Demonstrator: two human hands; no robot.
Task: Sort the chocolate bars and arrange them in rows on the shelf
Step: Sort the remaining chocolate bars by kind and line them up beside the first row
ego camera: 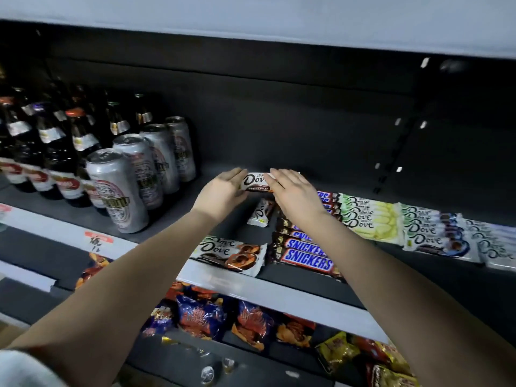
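Both hands clamped on one brown Dove bar [255, 182], left hand [223, 191] and right hand [293, 194] at its ends, deep on shelf [251, 286]. Best set square behind front Dove pair [229, 254], clear of Snickers row [305, 255].

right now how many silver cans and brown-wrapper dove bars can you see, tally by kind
silver cans: 4
brown Dove bars: 4 (held Dove bar between left hand and right hand, loose bar, 2 front bars)
total: 8
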